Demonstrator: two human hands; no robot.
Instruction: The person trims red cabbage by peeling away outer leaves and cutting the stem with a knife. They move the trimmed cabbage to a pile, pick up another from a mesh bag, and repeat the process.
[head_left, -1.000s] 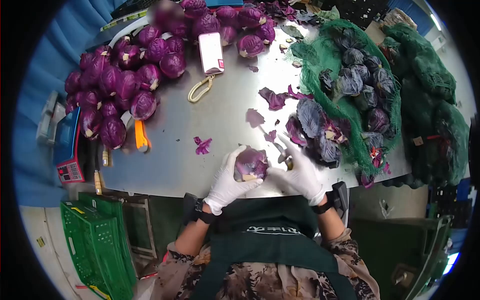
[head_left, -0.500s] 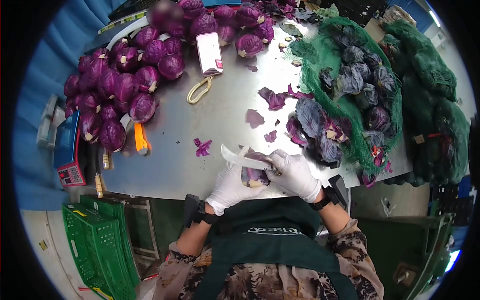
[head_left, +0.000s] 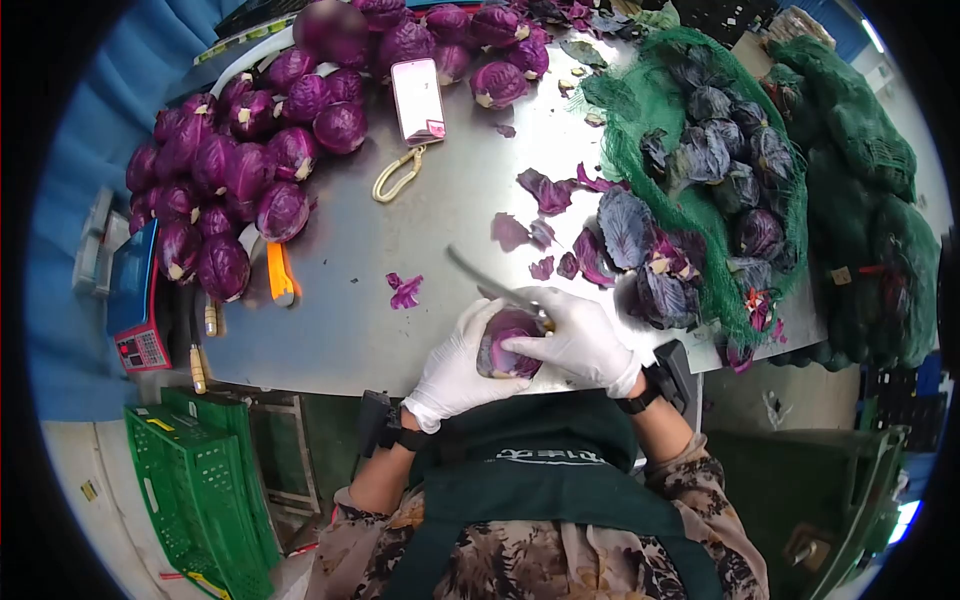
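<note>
A red cabbage (head_left: 511,345) sits between my two gloved hands above the front edge of the metal table. My left hand (head_left: 455,365) wraps round its left side and underside. In my right hand (head_left: 583,345) is a knife (head_left: 487,274), its blade pointing up and to the left, away from me; the fingers partly hide its handle. The right thumb presses on the cabbage's face. Loose purple leaves (head_left: 594,258) and a dark outer leaf (head_left: 627,228) lie just beyond the right hand.
Many red cabbages (head_left: 213,163) are heaped at the left and back. A phone (head_left: 417,100) with a strap lies mid-table. An orange-handled knife (head_left: 281,275) rests left, near a scale (head_left: 140,340). A green net bag (head_left: 640,160) of cabbages lies right; a green crate (head_left: 195,490) stands below left.
The knife has swung from lying across the cabbage to pointing up and away. My right thumb now rests on the cabbage, and another leaf piece lies on the table.
</note>
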